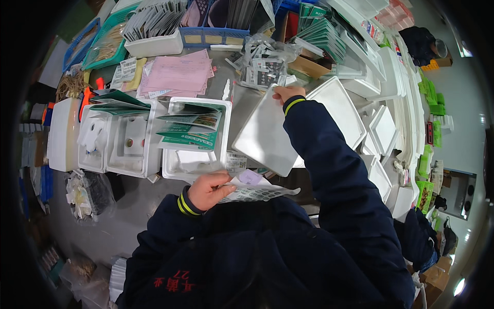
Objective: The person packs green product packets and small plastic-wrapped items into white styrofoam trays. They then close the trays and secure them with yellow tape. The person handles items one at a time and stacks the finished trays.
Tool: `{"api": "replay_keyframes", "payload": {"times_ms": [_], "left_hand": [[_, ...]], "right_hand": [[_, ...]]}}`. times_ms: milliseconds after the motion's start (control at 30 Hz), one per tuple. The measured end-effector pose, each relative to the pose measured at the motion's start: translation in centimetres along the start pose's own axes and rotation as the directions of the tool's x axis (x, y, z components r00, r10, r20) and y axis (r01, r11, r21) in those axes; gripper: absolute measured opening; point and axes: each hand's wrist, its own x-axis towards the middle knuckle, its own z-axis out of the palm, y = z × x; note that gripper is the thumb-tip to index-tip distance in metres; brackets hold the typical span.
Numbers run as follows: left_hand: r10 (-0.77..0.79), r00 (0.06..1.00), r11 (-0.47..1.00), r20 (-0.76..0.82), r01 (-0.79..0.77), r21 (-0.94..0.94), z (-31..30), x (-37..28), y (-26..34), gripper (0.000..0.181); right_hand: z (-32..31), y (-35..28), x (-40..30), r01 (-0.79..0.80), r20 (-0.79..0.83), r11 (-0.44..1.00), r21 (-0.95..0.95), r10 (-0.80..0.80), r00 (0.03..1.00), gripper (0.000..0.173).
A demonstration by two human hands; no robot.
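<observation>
My left hand (210, 190) pinches the left end of a printed white packet (254, 192) close to my body. A small lilac paper (250, 177) shows at its upper side. My right hand (288, 94) reaches across the table, its fingers curled around the far corner of a flat white foam lid (266, 135). Left of that lid stands an open white foam box (195, 164) with folded green leaflets (191, 127) in it. Another open foam box (131, 143) beside it holds white foam inserts, with further green leaflets (119, 102) across its far end.
Pink printed sheets (175, 73) and a clear bag of dark packets (266, 65) lie at the back. Blue baskets (214, 33) and a white bin of packets (154, 42) stand behind them. More foam lids (335, 110) stack rightward; a waste bag (88, 195) sits lower left.
</observation>
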Motion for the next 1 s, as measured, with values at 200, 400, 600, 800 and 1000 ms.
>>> {"api": "replay_keyframes", "payload": {"times_ms": [200, 400, 600, 800, 1000], "left_hand": [[0.041, 0.999, 0.999, -0.023, -0.041, 0.006, -1.0, -0.5, 0.0, 0.022], [0.053, 0.996, 0.999, -0.068, -0.053, 0.001, -1.9, -1.8, -0.3, 0.018], [0.014, 1.0, 1.0, -0.021, -0.014, -0.025, -0.6, -0.8, -1.1, 0.023], [0.033, 0.999, 0.999, 0.003, -0.033, 0.041, 1.4, 0.9, -2.5, 0.015], [0.34, 0.856, 0.918, -0.39, -0.212, 0.335, 3.5, 4.7, -6.4, 0.013]], "right_hand": [[0.7, 0.3, 2.0, 0.08, -0.108, 0.852, -0.518, -0.157, 0.982, 0.035], [-2.4, 1.4, 3.9, 0.046, 0.122, 0.96, -0.276, -0.012, 0.992, 0.046], [-1.2, 1.7, 5.3, 0.067, 0.001, 0.872, -0.486, -0.076, 0.997, 0.055], [-0.5, 2.8, 8.7, 0.099, -0.183, 0.815, -0.571, -0.244, 0.952, 0.042], [-6.1, 6.3, 0.6, 0.576, -0.381, 0.761, -0.298, -0.648, 0.659, 0.029]]}}
